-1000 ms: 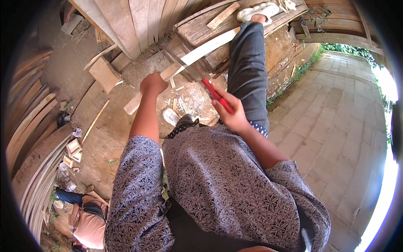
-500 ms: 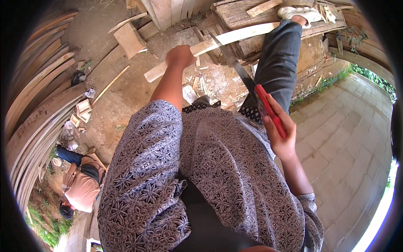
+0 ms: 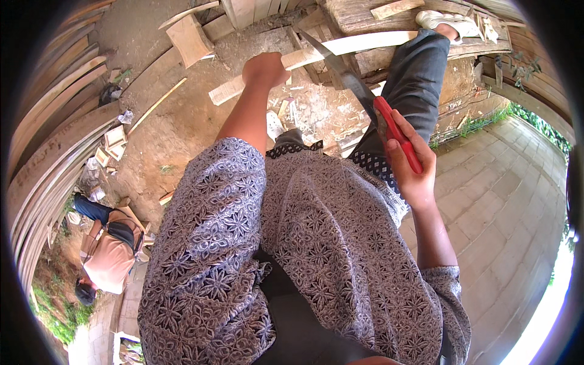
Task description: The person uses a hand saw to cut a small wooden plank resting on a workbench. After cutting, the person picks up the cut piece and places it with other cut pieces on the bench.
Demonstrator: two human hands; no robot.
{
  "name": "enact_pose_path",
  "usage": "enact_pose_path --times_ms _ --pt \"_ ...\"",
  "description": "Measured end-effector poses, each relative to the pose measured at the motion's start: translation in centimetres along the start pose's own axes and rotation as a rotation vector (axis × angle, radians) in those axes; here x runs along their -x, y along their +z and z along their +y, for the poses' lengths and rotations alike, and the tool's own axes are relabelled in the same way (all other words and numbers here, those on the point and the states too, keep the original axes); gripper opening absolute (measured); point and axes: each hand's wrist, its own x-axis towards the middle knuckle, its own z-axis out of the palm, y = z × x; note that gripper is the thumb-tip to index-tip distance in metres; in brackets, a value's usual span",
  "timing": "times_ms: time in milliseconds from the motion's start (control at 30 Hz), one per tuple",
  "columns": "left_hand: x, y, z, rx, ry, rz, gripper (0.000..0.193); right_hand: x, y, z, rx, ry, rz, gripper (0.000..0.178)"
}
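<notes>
Gripping board (image 3: pixel 302 58) in closed left hand (image 3: pixel 265 72) and saw (image 3: pixel 362 92) by handle (image 3: pixel 389 120) in closed right hand (image 3: pixel 425 164), with blade (image 3: pixel 348 76) across board near left edge of tabletop (image 3: pixel 364 25).

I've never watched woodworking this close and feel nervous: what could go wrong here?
The handsaw crosses the wooden strip near the bare left hand, so a slip might cut that hand. The strip's far end disappears at the right leg; if it isn't steady there, it could shift.

saw (image 3: pixel 353 81) across plank (image 3: pixel 372 42) | left hand (image 3: pixel 265 70) on plank, left of saw | shoe (image 3: pixel 447 24) on timber (image 3: pixel 353 19), ahead right
</notes>
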Motion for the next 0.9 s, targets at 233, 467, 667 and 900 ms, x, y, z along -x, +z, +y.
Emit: enact_pose_path --times_ms 233,467,667,900 --pt "-0.3 0.2 -0.2 -0.021 -0.001 0.007 0.043 3.6 -2.4 -1.8 -0.036 0.026 -0.052 0.045" --pt "0.5 -0.2 0.8 -0.013 -0.01 0.008 0.037 -9.7 7.4 3.8 -0.056 -0.142 0.029 0.043" --pt "0.3 0.0 0.1 0.007 0.008 -0.001 0.042 -11.2 9.3 5.5 -0.181 -0.151 0.074 0.045" --pt "-1.1 -0.8 -0.5 0.078 0.045 -0.146 0.05 -9.7 9.1 9.2 -0.281 -0.074 0.079 0.045"
